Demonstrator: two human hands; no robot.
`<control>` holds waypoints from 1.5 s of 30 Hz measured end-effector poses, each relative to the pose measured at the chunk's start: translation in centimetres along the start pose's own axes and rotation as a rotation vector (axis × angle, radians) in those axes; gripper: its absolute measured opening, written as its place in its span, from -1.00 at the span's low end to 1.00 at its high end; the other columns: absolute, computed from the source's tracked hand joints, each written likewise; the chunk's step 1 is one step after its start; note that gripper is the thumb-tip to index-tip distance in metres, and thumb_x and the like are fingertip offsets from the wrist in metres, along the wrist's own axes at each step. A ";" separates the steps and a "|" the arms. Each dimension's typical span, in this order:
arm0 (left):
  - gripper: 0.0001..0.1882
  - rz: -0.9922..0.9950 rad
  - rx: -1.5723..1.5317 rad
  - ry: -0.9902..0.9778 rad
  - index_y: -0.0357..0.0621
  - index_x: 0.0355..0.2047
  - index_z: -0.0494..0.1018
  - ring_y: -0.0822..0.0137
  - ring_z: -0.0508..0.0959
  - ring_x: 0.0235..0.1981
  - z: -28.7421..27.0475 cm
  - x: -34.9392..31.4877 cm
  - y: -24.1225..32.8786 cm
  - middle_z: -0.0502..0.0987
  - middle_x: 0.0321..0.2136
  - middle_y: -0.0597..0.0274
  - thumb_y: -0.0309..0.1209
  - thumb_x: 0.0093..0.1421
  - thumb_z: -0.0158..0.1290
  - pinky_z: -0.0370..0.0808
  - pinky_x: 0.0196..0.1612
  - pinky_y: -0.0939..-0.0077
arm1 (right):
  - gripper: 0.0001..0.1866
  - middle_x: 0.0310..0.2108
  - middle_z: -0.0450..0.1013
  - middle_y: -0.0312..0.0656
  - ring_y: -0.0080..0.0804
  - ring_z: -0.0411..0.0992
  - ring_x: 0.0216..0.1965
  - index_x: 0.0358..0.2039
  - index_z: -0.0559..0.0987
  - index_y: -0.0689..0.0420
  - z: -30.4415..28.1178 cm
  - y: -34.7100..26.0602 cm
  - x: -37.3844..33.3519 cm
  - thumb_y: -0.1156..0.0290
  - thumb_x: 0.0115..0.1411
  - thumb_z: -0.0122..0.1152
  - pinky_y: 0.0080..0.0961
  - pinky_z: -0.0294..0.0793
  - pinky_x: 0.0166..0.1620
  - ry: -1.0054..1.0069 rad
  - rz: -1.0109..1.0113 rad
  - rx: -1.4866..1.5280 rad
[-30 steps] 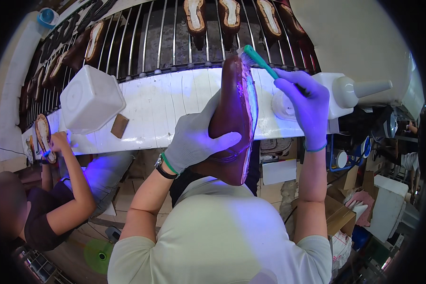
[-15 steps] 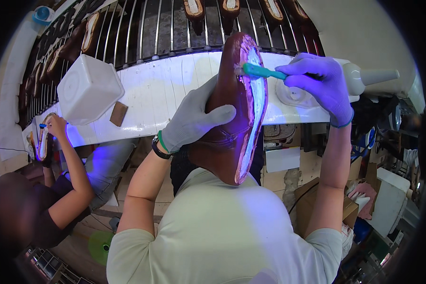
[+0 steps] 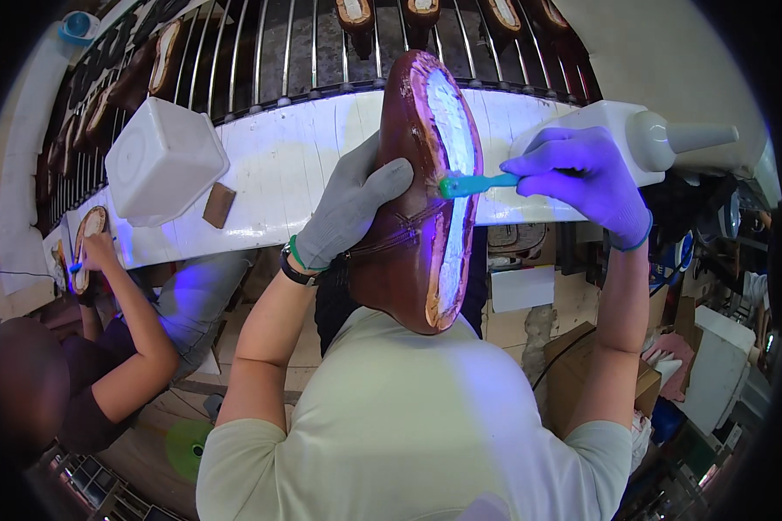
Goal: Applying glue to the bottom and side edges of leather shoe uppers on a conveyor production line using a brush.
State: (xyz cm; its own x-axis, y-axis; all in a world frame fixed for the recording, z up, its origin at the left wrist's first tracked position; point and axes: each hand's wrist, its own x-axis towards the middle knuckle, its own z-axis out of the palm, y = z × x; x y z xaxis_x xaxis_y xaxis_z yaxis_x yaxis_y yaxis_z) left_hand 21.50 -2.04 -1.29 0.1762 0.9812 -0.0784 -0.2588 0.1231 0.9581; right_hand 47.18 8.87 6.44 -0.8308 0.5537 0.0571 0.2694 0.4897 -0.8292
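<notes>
A brown leather shoe upper (image 3: 389,253) without an outsole is held up in front of me, its toe pointing away and its pale underside (image 3: 453,130) turned to the right. My gloved left hand (image 3: 347,204) grips it from the left, the thumb pressed on the leather side. In my gloved right hand (image 3: 582,174) is a green-handled brush (image 3: 480,184). The brush head touches the edge of the underside near the middle of the shoe. Purple light falls on the right glove and the underside. The fingers of the left hand behind the shoe are hidden.
A white bench (image 3: 274,174) runs across, with a square white tub (image 3: 165,161), a small brown block (image 3: 219,205) and a white nozzle bottle (image 3: 617,130). Beyond it, a roller rack (image 3: 269,52) carries several shoes. On the left a co-worker's hand (image 3: 100,252) works a shoe. A cardboard box (image 3: 582,369) stands lower right.
The brush has moved down along the shoe's edge, toward me. The shoe has shifted slightly left and turned, showing more of its underside. The co-worker's hand has moved down along their shoe.
</notes>
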 end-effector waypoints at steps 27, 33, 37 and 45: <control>-0.49 -0.087 -0.108 0.197 -0.29 0.04 0.36 0.52 0.46 -0.21 -1.4 1.5 -1.9 0.50 -0.20 0.25 -0.08 0.30 -0.02 0.41 -0.07 0.55 | -0.78 -0.53 0.54 -0.27 -0.55 0.46 -0.50 -0.28 0.70 0.14 2.9 -0.3 -2.0 0.43 0.01 0.41 -0.57 0.40 -0.40 -0.106 0.096 0.221; -0.46 -0.116 -0.181 0.180 -0.31 0.03 0.37 0.48 0.50 -0.19 -1.1 2.3 -1.6 0.52 -0.18 0.22 -0.06 0.29 -0.02 0.44 -0.07 0.54 | -0.77 -0.56 0.48 -0.29 -0.63 0.37 -0.49 -0.29 0.70 0.19 2.4 0.2 -0.8 0.49 -0.03 0.40 -0.59 0.30 -0.40 0.046 0.298 0.028; -0.47 -0.172 -0.236 0.165 -0.31 0.01 0.39 0.47 0.51 -0.21 -1.4 2.5 -1.8 0.53 -0.18 0.22 -0.05 0.29 -0.03 0.46 -0.09 0.54 | -0.76 -0.56 0.50 -0.23 -0.54 0.40 -0.50 -0.31 0.70 0.21 2.3 -0.9 -0.9 0.51 -0.07 0.42 -0.56 0.31 -0.40 -0.104 0.184 0.153; -0.48 -0.388 -0.426 0.069 -0.29 -0.08 0.47 0.50 0.54 -0.26 -0.9 2.9 -4.4 0.56 -0.19 0.23 -0.02 0.30 -0.04 0.48 -0.14 0.59 | -0.78 -0.51 0.56 -0.25 -0.52 0.47 -0.46 -0.31 0.70 0.18 1.4 -0.4 0.2 0.49 -0.04 0.44 -0.56 0.41 -0.35 -0.247 0.123 0.163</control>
State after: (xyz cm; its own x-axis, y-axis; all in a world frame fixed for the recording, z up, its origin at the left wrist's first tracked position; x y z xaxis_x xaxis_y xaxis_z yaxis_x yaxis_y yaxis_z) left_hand 22.28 0.37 -5.95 0.2762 0.8580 -0.4331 -0.5498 0.5107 0.6610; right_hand 46.26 7.80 6.01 -0.8953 0.4122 -0.1687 0.3097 0.3040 -0.9009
